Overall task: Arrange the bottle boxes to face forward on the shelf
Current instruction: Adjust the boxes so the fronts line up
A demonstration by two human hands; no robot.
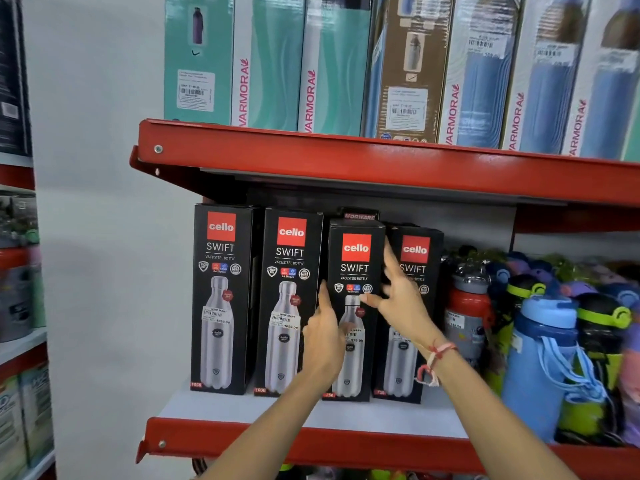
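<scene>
Several black Cello Swift bottle boxes stand in a row on the white shelf [346, 415] with a red front edge, all showing their printed fronts. Two tall boxes [221, 296] [289, 299] are at the left. A shorter third box [355, 261] is held from both sides: my left hand [325, 332] presses its left edge and my right hand [398, 306] wraps its right edge, thumb on the front. The fourth box [420, 258] stands just right of it, partly hidden by my right hand and wrist.
Loose coloured bottles [540, 355] crowd the shelf to the right of the boxes. The red shelf above [346, 161] carries tall teal and blue Varmora boxes [270, 60]. A white wall [97, 237] is at left, with another shelving unit [17, 271] beyond it.
</scene>
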